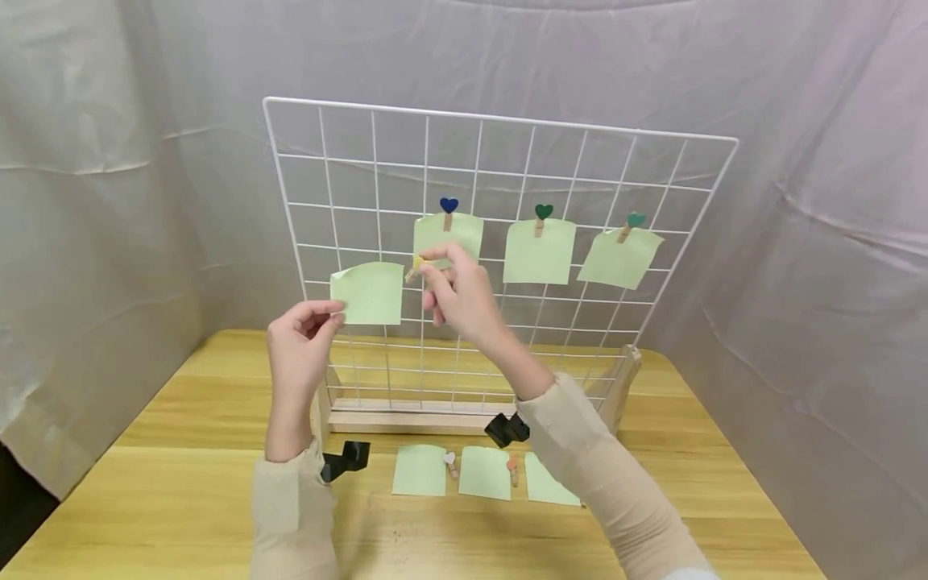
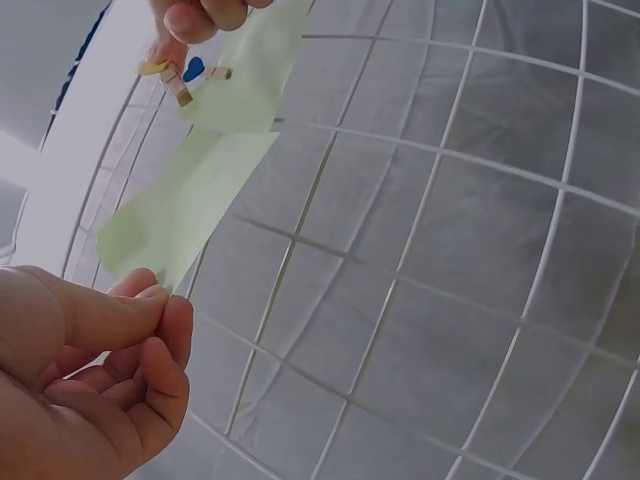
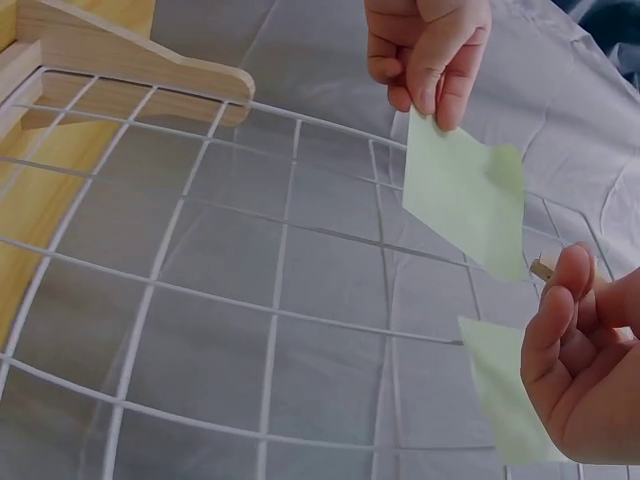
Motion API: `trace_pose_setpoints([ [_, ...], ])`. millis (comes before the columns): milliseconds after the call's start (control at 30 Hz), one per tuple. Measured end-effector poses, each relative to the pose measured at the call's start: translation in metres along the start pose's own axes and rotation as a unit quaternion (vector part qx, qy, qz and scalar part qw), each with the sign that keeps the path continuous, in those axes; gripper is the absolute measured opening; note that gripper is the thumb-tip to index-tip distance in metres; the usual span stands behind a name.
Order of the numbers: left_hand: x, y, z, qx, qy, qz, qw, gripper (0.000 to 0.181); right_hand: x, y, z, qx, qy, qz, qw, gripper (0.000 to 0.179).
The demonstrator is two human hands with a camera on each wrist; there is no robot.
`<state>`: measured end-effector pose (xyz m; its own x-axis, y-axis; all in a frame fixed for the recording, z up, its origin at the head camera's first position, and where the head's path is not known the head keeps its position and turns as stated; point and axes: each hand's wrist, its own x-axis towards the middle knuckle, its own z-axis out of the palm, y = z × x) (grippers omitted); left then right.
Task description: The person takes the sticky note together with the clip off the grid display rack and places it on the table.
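My left hand (image 1: 300, 342) pinches a pale green sticky note (image 1: 368, 295) by its lower left edge, holding it up before the left side of a white wire grid (image 1: 500, 121). Between the thumb and fingers of my right hand (image 1: 464, 294) is a small wooden clothespin (image 1: 416, 266) with a yellow top, just right of that note. Behind the right hand hangs another green note (image 1: 428, 234) under a clothespin with a blue heart (image 1: 449, 205). In the left wrist view the held note (image 2: 185, 205) stands apart from the left fingers except at the pinched corner.
Two more notes hang to the right, under a dark green heart clothespin (image 1: 544, 212) and a teal heart clothespin (image 1: 635, 219). On the wooden table (image 1: 181, 483) lie three notes, with a white heart clothespin (image 1: 450, 461) and an orange one (image 1: 513, 467) beside them. A wooden base (image 1: 413, 423) supports the grid.
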<state>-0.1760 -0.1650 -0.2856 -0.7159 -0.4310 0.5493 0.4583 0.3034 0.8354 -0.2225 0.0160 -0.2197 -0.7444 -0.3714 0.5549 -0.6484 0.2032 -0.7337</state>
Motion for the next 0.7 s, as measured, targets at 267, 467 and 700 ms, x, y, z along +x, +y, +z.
trace_pose_setpoints([
  [267, -0.008, -0.003, 0.002, -0.012, -0.010, -0.003, 0.9999, 0.008, -0.013, 0.012, -0.001, 0.008, 0.028, 0.007, 0.9995, 0.016],
  [467, -0.013, -0.005, 0.000, -0.024, -0.012, -0.004, 0.9996, 0.009, -0.022, 0.021, 0.001, 0.011, 0.036, -0.016, 0.9992, 0.016],
  [700, -0.022, -0.009, -0.001, -0.018, -0.018, -0.027, 0.9993, 0.010, -0.029, 0.031, 0.003, 0.012, 0.031, -0.048, 0.9983, 0.016],
])
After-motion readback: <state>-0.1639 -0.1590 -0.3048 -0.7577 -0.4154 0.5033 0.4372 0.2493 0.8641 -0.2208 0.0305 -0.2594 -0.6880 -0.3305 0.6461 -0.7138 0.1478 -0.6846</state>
